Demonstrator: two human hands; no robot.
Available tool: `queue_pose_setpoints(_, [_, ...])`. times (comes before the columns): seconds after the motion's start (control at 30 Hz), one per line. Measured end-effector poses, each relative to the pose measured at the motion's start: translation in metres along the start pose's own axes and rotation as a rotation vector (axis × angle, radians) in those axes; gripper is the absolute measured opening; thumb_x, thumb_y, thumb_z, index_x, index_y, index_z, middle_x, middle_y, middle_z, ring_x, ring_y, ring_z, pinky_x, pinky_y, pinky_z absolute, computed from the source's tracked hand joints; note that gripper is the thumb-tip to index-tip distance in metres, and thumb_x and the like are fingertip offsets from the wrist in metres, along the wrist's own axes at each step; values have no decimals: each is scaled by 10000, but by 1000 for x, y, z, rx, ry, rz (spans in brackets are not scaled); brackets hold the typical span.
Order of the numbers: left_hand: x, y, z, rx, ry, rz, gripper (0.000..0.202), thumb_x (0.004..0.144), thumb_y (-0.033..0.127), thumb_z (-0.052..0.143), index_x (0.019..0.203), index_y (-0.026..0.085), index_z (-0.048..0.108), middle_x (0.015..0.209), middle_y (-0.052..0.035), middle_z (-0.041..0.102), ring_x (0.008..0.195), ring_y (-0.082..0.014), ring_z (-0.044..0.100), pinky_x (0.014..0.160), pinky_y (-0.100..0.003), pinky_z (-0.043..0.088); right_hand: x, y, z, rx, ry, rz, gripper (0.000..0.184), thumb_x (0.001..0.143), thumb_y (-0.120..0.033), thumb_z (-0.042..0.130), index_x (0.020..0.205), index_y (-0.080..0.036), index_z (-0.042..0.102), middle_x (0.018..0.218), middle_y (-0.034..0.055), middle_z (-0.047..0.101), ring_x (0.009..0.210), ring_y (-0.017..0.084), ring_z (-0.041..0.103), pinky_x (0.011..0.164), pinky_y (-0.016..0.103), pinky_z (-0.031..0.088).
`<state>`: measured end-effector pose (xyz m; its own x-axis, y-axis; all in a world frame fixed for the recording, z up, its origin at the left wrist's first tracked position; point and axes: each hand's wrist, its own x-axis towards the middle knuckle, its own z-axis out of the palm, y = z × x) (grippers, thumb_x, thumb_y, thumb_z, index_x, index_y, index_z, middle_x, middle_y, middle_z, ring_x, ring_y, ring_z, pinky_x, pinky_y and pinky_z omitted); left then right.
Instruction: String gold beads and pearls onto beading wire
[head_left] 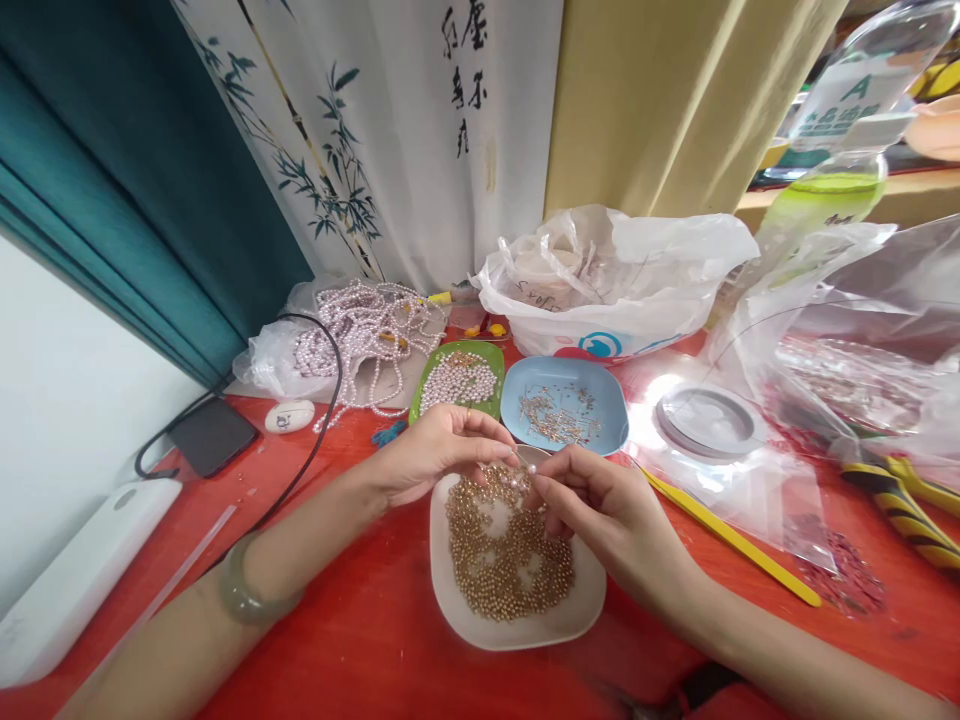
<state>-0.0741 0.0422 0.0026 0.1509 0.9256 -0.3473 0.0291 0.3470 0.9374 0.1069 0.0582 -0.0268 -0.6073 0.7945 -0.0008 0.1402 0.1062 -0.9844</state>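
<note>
Above the far edge of the cream dish, we see a small beaded piece with pearly beads, pinched between thumb and forefinger of the right hand. The left hand brings its thumb and forefinger close together just beside the piece; we cannot tell whether they grip it. Gold beads lie in the dish below, on the red table. Beyond the dish's far edge we find a green dish of pearly beads and, just beside its right edge, a blue dish of small metal pieces. Near the cream dish's right edge lies a yellow tool.
</note>
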Motion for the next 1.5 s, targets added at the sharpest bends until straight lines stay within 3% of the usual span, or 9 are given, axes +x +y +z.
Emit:
queue_pose_setpoints(0.3, [3,-5,-1,-157,-26,-12,114,649,177,670,701,97,608,652,-6,610,556,-45,505,474,-162,374,-1,1,0,-41,11,-12,118,768,-228,468,673,-172,510,523,-19,562,455,84,518,446,211,424])
queue_pose_setpoints(1.5, [5,-6,-1,-183,15,-63,152,596,158,700,701,90,613,638,-10,609,527,-40,504,456,-160,345,0,2,1,-40,-1,-17,117,772,-215,463,677,-167,510,526,-20,568,454,78,532,438,200,426])
